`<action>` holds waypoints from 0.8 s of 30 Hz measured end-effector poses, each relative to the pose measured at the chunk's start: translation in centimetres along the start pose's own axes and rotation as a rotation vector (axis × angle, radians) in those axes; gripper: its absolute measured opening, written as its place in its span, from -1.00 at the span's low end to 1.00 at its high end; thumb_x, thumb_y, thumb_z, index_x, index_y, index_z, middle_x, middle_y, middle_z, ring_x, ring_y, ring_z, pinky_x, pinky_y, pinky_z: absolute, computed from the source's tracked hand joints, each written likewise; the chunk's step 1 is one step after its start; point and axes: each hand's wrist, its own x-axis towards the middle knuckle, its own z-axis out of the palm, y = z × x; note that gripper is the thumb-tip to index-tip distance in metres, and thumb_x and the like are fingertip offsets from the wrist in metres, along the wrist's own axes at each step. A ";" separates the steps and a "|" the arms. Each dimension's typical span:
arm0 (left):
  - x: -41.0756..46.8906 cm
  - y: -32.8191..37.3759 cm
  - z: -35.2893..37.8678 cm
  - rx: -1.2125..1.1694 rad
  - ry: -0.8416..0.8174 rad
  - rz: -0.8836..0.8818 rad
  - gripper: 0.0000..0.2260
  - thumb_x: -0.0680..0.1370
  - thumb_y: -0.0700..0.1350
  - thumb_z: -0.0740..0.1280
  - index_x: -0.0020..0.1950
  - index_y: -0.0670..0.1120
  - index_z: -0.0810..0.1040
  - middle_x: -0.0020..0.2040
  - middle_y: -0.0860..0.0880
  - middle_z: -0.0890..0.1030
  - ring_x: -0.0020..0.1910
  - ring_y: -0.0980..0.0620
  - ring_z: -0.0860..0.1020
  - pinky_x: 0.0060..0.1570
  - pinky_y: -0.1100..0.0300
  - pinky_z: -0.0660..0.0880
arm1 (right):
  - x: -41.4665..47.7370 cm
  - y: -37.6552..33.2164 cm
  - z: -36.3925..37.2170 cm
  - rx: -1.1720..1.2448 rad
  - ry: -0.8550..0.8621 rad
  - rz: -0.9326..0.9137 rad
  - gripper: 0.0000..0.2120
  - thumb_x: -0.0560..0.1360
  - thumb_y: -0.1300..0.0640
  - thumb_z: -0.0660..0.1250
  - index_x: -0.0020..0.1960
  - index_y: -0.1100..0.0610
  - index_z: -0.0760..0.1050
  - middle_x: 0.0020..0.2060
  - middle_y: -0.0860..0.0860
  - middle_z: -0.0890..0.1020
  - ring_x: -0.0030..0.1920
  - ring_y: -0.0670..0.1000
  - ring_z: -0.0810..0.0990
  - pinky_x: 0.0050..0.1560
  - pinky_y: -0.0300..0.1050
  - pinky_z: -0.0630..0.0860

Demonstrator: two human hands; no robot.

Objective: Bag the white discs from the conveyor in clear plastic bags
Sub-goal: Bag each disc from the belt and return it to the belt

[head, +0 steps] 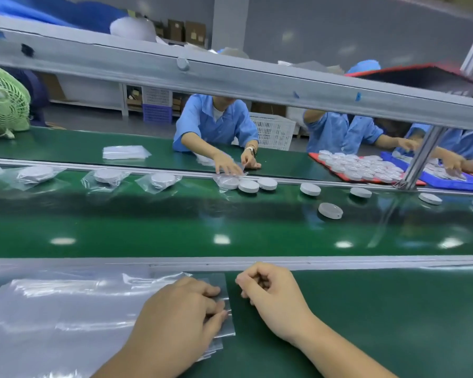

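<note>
- your left grip point(180, 320) lies on the stack of clear plastic bags point(66, 309) on the green tabletop point(380, 323), fingers released and pressing down near the stack's right edge.
- your right grip point(271, 296) sits just beside that edge, fingers clenched on nothing.
- past the rail, the conveyor point(230, 230) carries the white discs point(310, 189) in a row along its far side; one loose disc point(330, 210) lies nearer you, well apart from both grips.
- further left on the belt lie bagged discs point(163, 180).
- across the belt, a person in a blue shirt point(216, 124) handles a bag; to the right a red tray point(316, 159) holds many discs, and a green fan point(3, 102) stands far left.
</note>
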 end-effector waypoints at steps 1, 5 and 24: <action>0.0 -0.1 0.1 0.000 -0.003 -0.006 -0.72 0.56 0.33 0.16 0.15 0.41 0.59 0.24 0.44 0.51 0.27 0.31 0.40 0.11 0.32 0.44 | 0.0 0.1 0.1 -0.011 -0.003 -0.007 -0.90 0.51 0.02 0.38 -0.17 -0.06 0.63 -0.34 -0.06 0.68 -0.33 -0.16 0.55 -0.21 -0.30 0.49; -0.1 0.2 -0.2 -0.004 -0.027 -0.030 -0.70 0.58 0.32 0.14 0.16 0.37 0.61 0.27 0.41 0.51 0.27 0.31 0.37 0.11 0.33 0.41 | 0.1 0.6 0.2 -0.056 0.002 -0.014 -0.85 0.52 0.00 0.39 -0.20 0.00 0.62 -0.30 -0.01 0.69 -0.32 -0.15 0.55 -0.21 -0.29 0.50; 0.5 -0.7 -0.9 -0.148 -0.002 -0.116 -0.80 0.60 0.15 0.27 0.01 0.24 0.71 0.21 0.43 0.53 0.10 0.40 0.51 0.14 0.32 0.47 | 0.1 0.7 0.5 -0.119 0.013 0.010 -0.82 0.55 0.03 0.40 -0.22 0.04 0.62 -0.28 0.00 0.68 -0.35 -0.16 0.50 -0.23 -0.26 0.48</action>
